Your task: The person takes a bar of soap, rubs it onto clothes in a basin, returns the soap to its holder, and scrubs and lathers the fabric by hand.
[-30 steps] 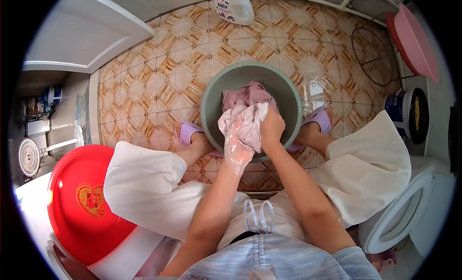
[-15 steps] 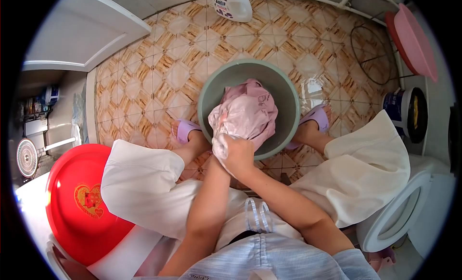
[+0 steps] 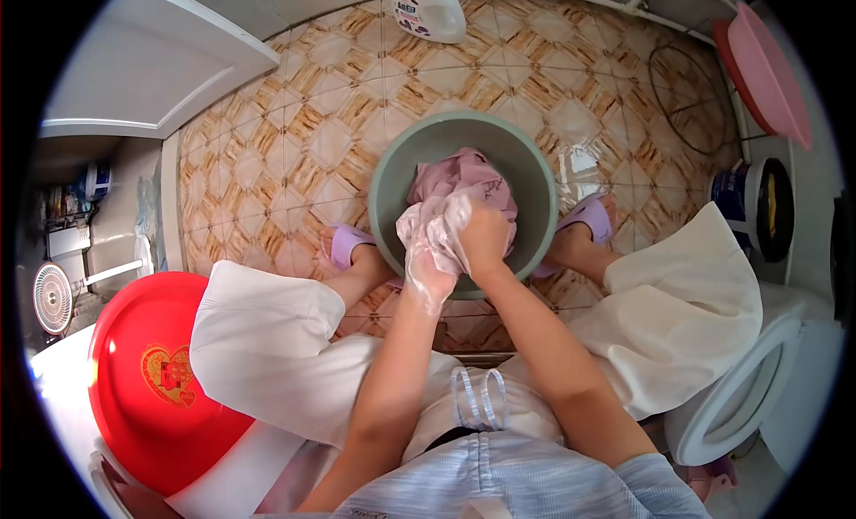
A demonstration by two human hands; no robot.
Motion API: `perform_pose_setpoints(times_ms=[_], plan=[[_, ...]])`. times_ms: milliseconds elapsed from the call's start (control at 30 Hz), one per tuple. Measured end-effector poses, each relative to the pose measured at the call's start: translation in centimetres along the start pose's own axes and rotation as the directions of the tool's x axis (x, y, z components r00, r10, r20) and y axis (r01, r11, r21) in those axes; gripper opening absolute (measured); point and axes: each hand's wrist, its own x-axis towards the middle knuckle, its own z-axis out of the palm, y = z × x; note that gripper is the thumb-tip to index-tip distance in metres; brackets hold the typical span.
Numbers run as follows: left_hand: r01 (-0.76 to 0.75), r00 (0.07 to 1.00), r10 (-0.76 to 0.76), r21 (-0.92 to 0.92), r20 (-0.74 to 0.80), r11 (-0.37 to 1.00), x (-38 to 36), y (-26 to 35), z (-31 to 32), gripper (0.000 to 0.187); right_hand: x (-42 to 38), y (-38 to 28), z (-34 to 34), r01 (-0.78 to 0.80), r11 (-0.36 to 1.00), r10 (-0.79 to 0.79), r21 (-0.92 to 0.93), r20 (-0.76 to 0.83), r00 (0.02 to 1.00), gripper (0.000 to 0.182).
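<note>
A wet pink cloth (image 3: 465, 176) lies bunched in a round grey-green basin (image 3: 390, 162) on the floor between the person's feet. My left hand (image 3: 431, 274), wet with suds, is at the near end of the cloth, partly covered by its folds. To its right, my right hand (image 3: 484, 240) is closed round a bunch of the same cloth. Both hands are close together over the basin's near side. The left fingers are hidden by the cloth.
A red basin (image 3: 147, 376) with a gold heart print is at the left. A white bottle (image 3: 430, 11) stands beyond the basin. Pink and red basins (image 3: 774, 78) lean at the right, above a dark-blue bucket (image 3: 740, 198). A white toilet seat (image 3: 700, 434) is at the lower right.
My right hand has moved right and forward with the cloth. My left hand, earlier mostly hidden behind the right, now shows suds on its back and wrist.
</note>
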Motion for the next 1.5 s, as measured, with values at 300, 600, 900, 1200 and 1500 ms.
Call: perform_pose_setpoints(times_ms=[300,600,900,1200,1500], plan=[[-0.077,0.997,0.076,0.051,0.018,0.996,-1.1,1.9,-1.7,0.027,-0.8,-1.2,-0.4,-0.064,0.988,0.062,0.137,0.023,0.998,0.018],[-0.227,0.968,0.164,0.379,0.190,0.897,-1.5,4.6,-3.2,0.035,1.7,6.0,-2.9,-0.067,0.997,0.035,0.048,0.489,0.872,0.041],[-0.277,0.864,0.479,0.648,-0.156,0.710,1.7,6.3,-4.7,0.047,3.9,5.4,-4.7,-0.095,0.966,0.059,0.240,0.154,0.986,0.017],[-0.057,0.990,0.073,0.135,-0.120,0.989,0.5,2.2,-4.0,0.056,-2.3,-4.3,-3.1,0.081,0.959,-0.115,0.271,0.111,0.987,0.017],[0.107,0.951,-0.070,0.109,-0.301,0.988,0.9,-1.5,-2.9,0.048,0.9,-0.9,-0.7,-0.090,0.996,0.093,-0.027,0.174,0.980,0.025]])
